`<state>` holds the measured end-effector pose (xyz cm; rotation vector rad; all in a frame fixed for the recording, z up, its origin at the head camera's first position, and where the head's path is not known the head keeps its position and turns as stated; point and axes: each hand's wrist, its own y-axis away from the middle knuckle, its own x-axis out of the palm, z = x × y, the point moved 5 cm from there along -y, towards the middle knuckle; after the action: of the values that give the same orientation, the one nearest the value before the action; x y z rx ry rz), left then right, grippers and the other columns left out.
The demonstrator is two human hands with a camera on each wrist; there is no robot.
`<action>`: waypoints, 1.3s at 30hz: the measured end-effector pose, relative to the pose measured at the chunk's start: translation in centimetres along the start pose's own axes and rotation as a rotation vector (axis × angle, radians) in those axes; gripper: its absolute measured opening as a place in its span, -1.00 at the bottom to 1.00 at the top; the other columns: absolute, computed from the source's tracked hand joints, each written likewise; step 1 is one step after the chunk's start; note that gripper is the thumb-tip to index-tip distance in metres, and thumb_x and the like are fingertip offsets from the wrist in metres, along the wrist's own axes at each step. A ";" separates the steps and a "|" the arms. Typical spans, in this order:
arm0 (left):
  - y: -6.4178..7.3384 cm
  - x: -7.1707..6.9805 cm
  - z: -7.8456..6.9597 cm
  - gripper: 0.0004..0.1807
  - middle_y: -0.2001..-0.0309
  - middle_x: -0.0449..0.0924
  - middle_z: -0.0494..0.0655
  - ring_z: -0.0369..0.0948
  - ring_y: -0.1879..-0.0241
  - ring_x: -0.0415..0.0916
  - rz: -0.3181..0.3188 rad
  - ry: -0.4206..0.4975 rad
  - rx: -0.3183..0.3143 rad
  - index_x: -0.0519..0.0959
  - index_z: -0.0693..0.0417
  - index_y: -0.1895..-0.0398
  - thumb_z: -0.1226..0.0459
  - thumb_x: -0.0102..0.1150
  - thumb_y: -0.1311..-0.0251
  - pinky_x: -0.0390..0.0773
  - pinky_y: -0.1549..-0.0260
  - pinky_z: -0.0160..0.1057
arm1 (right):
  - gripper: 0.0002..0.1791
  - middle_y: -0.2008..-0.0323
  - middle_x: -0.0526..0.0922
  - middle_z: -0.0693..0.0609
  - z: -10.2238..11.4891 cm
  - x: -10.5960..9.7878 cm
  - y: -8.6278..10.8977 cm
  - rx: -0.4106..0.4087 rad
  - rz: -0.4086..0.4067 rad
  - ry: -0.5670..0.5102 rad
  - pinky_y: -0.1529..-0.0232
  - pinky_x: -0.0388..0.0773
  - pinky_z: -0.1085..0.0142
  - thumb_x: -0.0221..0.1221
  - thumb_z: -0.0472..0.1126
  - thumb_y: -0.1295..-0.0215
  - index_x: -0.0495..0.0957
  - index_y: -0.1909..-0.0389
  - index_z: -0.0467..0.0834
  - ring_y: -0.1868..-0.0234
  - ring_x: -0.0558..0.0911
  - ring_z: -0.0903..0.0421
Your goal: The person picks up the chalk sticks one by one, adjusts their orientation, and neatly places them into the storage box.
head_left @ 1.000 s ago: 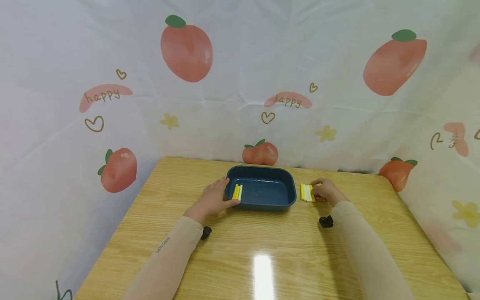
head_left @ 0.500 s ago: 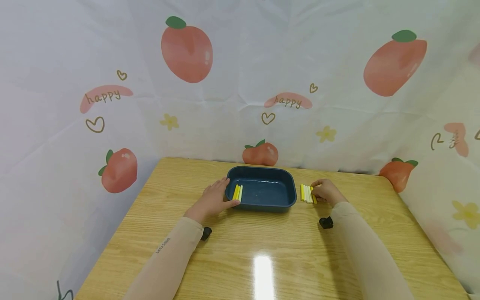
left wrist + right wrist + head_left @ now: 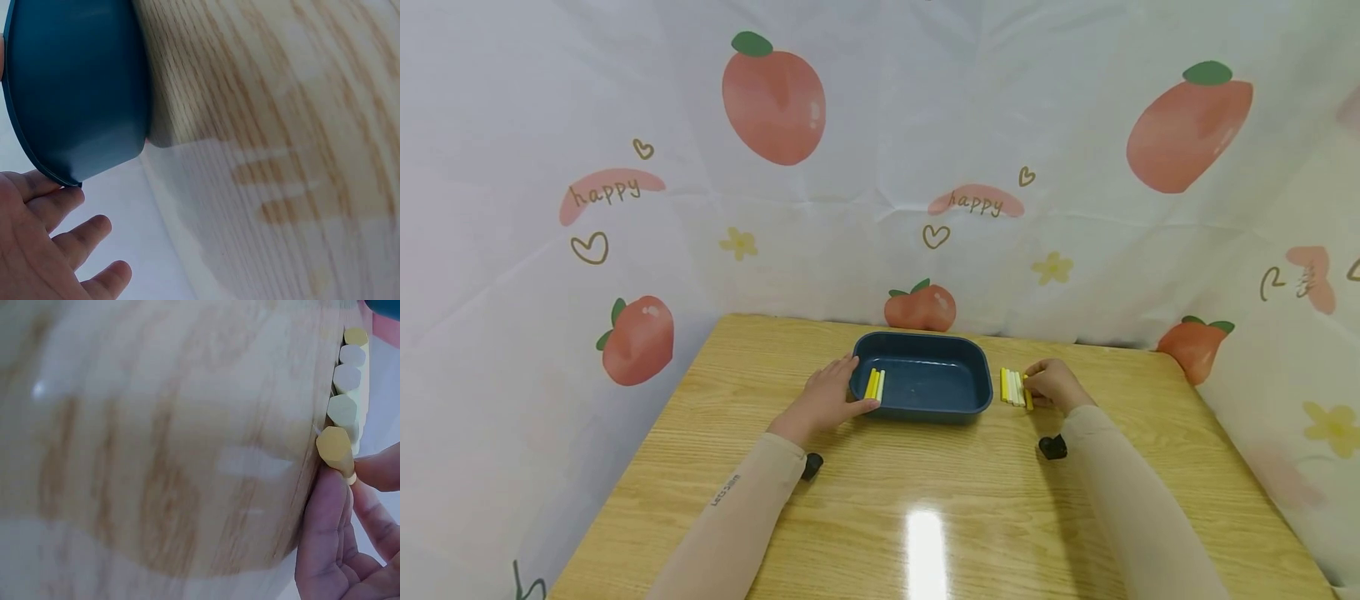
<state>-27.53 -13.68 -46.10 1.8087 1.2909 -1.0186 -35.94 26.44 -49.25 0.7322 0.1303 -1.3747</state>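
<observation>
A dark blue plastic bin stands toward the back of the wooden table. My left hand holds its left end, with the thumb at the front rim and the fingers at the left side; in the left wrist view several fingers are spread. Inside the bin, at the left, lie yellow and white chalk sticks. To its right, a row of white chalk sticks lies beside a yellow chalk stick. At the row's right end my right hand pinches a yellow chalk stick between thumb and fingers.
Black wrist-camera mounts sit under both wrists. A white printed cloth hangs behind the table and along its sides. Light glares off the tabletop near the front.
The yellow chalk stick in my right hand has shifted slightly right and toward me, away from the white ones. My left hand and the bin have stayed put.
</observation>
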 end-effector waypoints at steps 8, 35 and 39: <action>-0.1 0.2 0.1 0.09 -0.60 -0.09 0.03 0.06 -0.56 -0.13 0.000 0.006 -0.002 -0.02 0.11 -0.61 -0.29 0.16 -0.23 -0.15 -0.49 0.14 | -0.58 0.14 0.52 -0.11 -0.4 -0.4 0.4 -0.010 0.007 -0.085 0.27 0.65 0.28 0.08 -0.34 -0.43 0.33 -0.23 -0.44 0.29 0.56 0.12; 0.0 0.1 0.1 0.09 -0.60 -0.11 0.03 0.06 -0.57 -0.15 -0.003 0.007 0.004 -0.02 0.12 -0.61 -0.28 0.17 -0.24 -0.17 -0.48 0.16 | -0.47 0.29 0.55 0.06 3.1 -2.1 3.3 -0.083 0.125 -0.208 0.19 0.64 0.30 0.05 -0.29 -0.48 0.22 -0.38 -0.36 0.37 0.57 0.21; 0.0 0.1 0.1 0.09 -0.60 -0.10 0.02 0.06 -0.57 -0.15 -0.003 0.008 0.001 -0.02 0.11 -0.61 -0.29 0.16 -0.23 -0.17 -0.49 0.16 | -0.47 0.22 0.51 0.04 3.9 -2.0 3.9 -0.094 0.134 -0.184 0.13 0.63 0.29 0.06 -0.28 -0.47 0.23 -0.38 -0.33 0.34 0.56 0.20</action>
<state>-27.51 -13.71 -46.19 1.8140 1.2980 -1.0149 -34.08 26.01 -43.69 0.5240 0.0001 -1.2915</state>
